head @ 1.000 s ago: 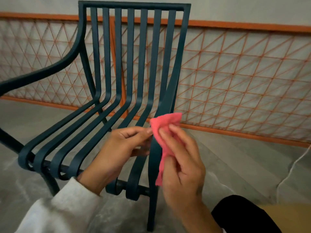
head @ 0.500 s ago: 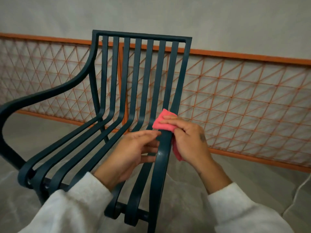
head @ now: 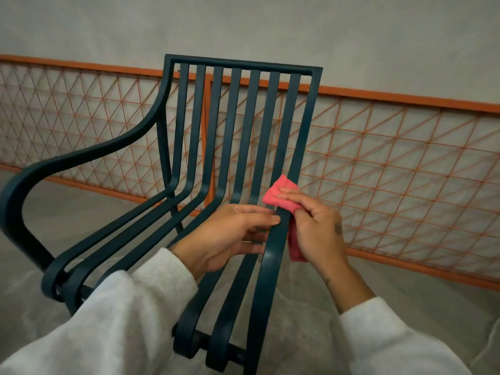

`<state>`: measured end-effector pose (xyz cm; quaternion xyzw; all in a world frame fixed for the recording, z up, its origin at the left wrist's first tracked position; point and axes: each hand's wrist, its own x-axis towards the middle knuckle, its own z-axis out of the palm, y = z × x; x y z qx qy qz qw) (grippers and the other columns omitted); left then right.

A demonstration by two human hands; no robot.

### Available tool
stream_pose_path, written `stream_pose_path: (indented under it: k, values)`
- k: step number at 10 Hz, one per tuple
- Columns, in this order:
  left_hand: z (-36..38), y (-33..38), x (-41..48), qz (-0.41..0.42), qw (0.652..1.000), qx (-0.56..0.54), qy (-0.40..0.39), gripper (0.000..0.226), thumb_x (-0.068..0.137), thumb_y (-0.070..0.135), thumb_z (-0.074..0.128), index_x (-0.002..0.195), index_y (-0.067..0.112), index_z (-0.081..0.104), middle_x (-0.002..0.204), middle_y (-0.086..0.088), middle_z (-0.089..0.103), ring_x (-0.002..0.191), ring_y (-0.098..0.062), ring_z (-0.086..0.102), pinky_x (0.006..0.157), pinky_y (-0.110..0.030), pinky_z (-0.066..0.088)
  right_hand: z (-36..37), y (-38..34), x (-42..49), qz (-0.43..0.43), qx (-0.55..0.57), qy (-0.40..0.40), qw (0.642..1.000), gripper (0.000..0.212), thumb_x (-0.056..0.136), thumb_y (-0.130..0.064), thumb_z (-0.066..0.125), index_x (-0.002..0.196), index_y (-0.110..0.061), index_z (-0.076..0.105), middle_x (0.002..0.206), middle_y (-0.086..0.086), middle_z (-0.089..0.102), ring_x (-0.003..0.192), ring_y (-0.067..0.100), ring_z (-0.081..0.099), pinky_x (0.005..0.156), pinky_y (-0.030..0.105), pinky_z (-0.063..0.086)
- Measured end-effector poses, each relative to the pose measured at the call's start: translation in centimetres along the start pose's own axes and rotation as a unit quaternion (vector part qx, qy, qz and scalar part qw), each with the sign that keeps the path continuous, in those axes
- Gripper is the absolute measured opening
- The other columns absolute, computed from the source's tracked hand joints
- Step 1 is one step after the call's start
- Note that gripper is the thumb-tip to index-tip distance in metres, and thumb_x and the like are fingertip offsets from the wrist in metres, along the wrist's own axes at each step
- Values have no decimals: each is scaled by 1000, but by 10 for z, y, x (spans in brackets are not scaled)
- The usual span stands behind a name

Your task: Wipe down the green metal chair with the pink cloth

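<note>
Pinching the cloth [head: 281,196] round the outermost slat [head: 270,280] of the chair [head: 254,117] with the right hand [head: 316,231]: fingers curled over the pink fabric on the slat's front, wrist bent, forearm rising from lower right out of a pale sleeve [head: 392,345]. Just left of it, reaching across the seat slats with the left hand [head: 230,234]: fingers nearly straight and relaxed, tips touching the same slat's inner edge right below the cloth, gripping nothing. Cloth there under the right fingers, at the bend from seat to back, folded over the slat above the right fingertips, with a loose tail hanging beneath the right palm. Right thumb hidden behind slat and fabric; extent of the wrap at the back impossible to tell. Lower left fingers partly masked by the slat, ends out of sight. Armrest [head: 81,158] well left of the left hand. Chair legs mostly covered by the sleeves or cut off at the bottom edge. Beyond both hands, an orange mesh railing [head: 392,163] against a grey wall [head: 270,23].
</note>
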<state>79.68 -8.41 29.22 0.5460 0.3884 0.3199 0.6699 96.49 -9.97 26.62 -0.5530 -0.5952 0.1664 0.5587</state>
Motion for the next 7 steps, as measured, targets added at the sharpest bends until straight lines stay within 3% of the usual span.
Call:
stream_pose_path:
  k: [1,2,3,4,5,6,7]
  values:
    - [-2,-1,2,4,1000,3,-19,23,89,14,70,111,7,74,113,-17,72,100,-26,66,98,-47,54,0,0,-23,-48,37,-2,998,50,89,11,50,104,-30,74,117,-14,69,118,-3,55,104,12,37]
    - [-4,2,7,-6,999,13,-33,24,88,12,71,111,8,74,99,-6,74,87,-18,67,83,-35,58,-1,8,-14,-60,41,-6,997,54,86,13,49,101,-33,73,114,-15,70,118,0,57,106,19,39]
    - [-8,15,15,-34,999,42,-9,30,82,9,77,112,7,71,91,-4,75,80,-15,71,72,-30,59,-6,1,12,-11,-12,-39,999,53,90,7,48,102,-38,72,115,-22,67,114,-9,54,110,20,36]
    - [-10,46,25,-28,997,56,40,40,80,11,80,118,14,66,100,-6,76,91,-19,74,81,-37,61,-25,-27,38,52,-46,-100,993,59,94,2,46,97,-52,69,108,-40,57,99,-27,47,99,3,35]
    - [-11,87,29,-4,996,53,71,45,82,13,79,122,21,63,106,-4,74,93,-16,74,80,-32,60,-46,-62,63,91,-50,-118,988,69,94,2,45,87,-63,64,103,-47,56,100,-15,53,86,8,42]
    - [-8,131,27,4,997,49,63,47,83,11,78,124,27,62,113,0,72,95,-11,73,82,-31,59,-67,-95,91,123,-13,-127,984,55,93,2,47,106,-48,68,115,-25,63,98,-1,58,74,13,44]
    - [-1,170,21,15,998,39,53,49,83,16,79,124,37,61,118,3,70,102,-10,70,88,-34,58,-83,-136,113,160,23,-149,976,53,93,0,48,106,-47,69,99,-15,70,77,10,62,61,21,46]
